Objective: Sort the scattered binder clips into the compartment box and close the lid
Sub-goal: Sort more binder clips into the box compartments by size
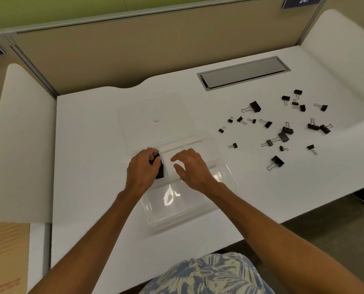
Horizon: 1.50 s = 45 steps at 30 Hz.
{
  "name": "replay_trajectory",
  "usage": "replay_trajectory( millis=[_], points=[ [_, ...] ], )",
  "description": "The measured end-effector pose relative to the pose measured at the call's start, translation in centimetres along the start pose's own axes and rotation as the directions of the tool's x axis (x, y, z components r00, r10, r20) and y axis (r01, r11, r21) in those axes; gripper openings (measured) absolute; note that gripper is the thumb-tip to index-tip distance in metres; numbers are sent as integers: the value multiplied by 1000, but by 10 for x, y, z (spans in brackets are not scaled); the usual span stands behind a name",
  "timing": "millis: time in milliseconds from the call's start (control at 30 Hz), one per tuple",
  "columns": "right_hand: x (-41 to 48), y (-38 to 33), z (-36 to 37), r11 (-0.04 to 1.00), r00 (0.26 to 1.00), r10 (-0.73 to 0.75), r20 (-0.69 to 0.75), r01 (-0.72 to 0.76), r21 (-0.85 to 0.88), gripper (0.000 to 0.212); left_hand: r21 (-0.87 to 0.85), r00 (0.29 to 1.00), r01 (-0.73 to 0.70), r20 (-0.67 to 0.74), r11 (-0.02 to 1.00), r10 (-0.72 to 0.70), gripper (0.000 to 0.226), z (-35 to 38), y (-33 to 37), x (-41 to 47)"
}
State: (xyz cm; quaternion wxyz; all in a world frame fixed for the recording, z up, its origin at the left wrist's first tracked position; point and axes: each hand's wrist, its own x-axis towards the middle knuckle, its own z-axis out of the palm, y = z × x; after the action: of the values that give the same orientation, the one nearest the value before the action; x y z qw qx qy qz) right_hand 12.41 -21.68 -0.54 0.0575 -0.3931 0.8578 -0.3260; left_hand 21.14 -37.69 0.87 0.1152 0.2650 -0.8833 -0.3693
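**First clips going into the box, most of the pile waiting**

I start at the lower left of the frame: a tan folder (pixel 5 257) sits at the desk's edge, out of play. Moving toward centre, the left hand (pixel 143 170) is over the upper-left compartment of the clear compartment box (pixel 189 213). Its fingers are curled around a black binder clip (pixel 160 168), thumb and fingertips pinched on it, and I judge it is being set down into that compartment. I cannot tell whether more than one clip is under that hand.

Just beside it, the right hand (pixel 192 168) hovers over the next compartment, fingers spread and loosely bent, holding nothing.

Above the box, the transparent lid (pixel 155 111) lies flat on the white desk (pixel 87 145), folded back and open. I cannot tell if it is hinged to the box.

On the right of the frame, the scattered binder clips (pixel 283 128) lie well apart from the box, large and small mixed.

By my reading, the risks are these: the box is light and clear, so a nudge from either wrist could slide it. A clip dropped on a divider could land in the wrong compartment. A clip left standing tall may stop the lid from closing.
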Motion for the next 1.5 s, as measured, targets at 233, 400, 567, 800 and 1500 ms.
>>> replay_trajectory(
  millis=[233, 400, 567, 800, 1500],
  points=[
    [-32, 30, -39, 991, 986, 135, -101, -134, 20, 21, -47, 993, -90, 77, 995, 93, 27, 36, 39, -9],
    [-59, 57, -68, 979, 966, 205, -160, -203, 25, 20, -91, 974, -173, 132, 981, 185, 25, 63, 72, -18],
    [-85, 89, -100, 968, 951, 250, -182, -248, 35, 21, -81, 966, -198, 154, 977, 208, 26, 93, 107, -25],
    [-130, 143, -155, 966, 949, 258, -182, -255, 40, 21, -130, 973, -178, 128, 975, 194, 26, 149, 170, -47],
    [-153, 285, -266, 963, 958, 264, -113, -255, 91, 26, -49, 987, -121, 101, 991, 125, 29, 261, 272, -61]
  ],
)
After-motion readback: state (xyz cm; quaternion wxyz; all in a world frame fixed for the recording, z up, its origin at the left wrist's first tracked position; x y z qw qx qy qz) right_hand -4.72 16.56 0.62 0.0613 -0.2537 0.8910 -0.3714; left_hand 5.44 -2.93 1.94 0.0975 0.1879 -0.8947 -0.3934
